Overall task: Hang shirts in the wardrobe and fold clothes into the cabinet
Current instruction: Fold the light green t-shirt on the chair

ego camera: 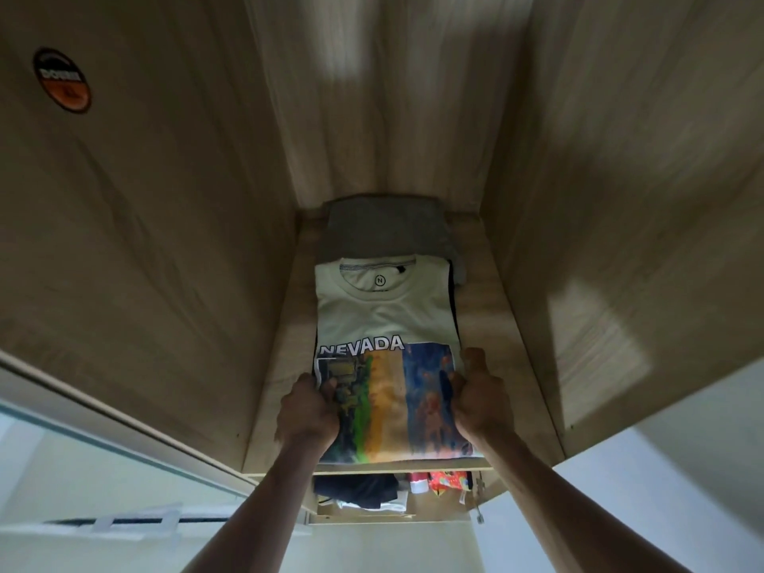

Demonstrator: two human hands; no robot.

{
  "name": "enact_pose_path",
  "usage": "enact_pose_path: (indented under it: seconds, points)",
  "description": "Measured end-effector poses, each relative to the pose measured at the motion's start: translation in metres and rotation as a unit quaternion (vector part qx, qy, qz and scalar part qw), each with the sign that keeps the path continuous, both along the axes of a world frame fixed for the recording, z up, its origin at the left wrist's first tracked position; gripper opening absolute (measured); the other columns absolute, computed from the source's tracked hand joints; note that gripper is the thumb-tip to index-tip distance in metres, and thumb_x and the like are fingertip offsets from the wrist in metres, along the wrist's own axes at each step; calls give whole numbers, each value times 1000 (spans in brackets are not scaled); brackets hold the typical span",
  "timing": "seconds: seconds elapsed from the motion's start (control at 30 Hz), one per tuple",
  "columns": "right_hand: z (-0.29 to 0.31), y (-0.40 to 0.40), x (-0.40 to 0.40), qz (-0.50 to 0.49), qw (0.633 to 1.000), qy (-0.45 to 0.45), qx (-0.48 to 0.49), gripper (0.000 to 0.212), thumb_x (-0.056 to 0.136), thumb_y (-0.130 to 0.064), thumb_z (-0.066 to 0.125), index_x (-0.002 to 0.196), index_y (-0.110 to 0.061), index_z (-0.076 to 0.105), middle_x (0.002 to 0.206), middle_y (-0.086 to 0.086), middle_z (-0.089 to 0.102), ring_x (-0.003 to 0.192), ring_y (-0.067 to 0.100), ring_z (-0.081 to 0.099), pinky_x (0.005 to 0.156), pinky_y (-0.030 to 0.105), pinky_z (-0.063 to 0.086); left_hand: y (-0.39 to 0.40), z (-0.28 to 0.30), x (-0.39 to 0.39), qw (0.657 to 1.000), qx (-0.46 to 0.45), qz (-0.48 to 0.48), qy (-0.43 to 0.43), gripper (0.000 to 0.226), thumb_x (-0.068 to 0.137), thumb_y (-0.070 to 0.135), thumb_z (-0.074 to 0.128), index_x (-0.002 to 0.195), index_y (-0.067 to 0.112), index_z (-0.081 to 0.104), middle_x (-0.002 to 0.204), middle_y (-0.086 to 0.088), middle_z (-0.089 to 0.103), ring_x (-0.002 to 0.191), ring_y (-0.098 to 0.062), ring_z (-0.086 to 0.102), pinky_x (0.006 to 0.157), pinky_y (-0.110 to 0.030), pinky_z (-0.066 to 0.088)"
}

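A folded pale green T-shirt with the word NEVADA and a colourful print lies on the wooden cabinet shelf, collar towards the back. My left hand grips its near left edge and my right hand grips its near right edge, thumbs on top. The shirt rests on a dark garment whose edge shows at the right. Behind it sits a folded grey garment at the back of the shelf.
Wooden side walls close in the narrow compartment on both sides. A round orange and black sticker is on the left wall. The shelf below holds dark clothes and a red patterned item.
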State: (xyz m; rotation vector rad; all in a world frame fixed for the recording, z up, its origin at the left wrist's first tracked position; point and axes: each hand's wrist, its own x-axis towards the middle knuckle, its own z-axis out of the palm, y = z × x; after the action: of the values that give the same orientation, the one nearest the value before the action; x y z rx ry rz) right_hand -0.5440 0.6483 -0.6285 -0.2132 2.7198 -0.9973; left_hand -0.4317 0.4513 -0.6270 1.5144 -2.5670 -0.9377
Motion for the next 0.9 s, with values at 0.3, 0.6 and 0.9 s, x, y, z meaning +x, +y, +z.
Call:
enact_pose_path:
  seconds: [0.3, 0.6, 0.9]
  points:
    - [-4, 2, 5, 70, 993, 47, 87, 35, 105, -38, 40, 131, -15, 37, 104, 13, 70, 89, 34, 71, 62, 34, 49, 5, 0, -5, 998, -57, -14, -9, 30, 104, 43, 38, 97, 15, 47, 109, -22, 65, 103, -41, 61, 70, -37, 36]
    - [-3, 0, 12, 56, 991, 70, 98, 35, 104, -37, 43, 131, -19, 32, 112, 14, 65, 93, 35, 68, 66, 37, 50, 7, 1, -6, 998, -69, -3, -14, 33, 105, 42, 37, 111, 12, 48, 112, -22, 64, 105, -42, 61, 70, -39, 35]
    - [8, -28, 28, 206, 945, 189, 168, 77, 80, -32, 71, 149, -16, 42, 155, 13, 39, 139, 35, 42, 101, 54, 46, 29, 6, -10, 926, -254, -280, 21, 53, 102, 44, 18, 150, 30, 34, 158, -3, 33, 144, -29, 31, 115, -53, 25]
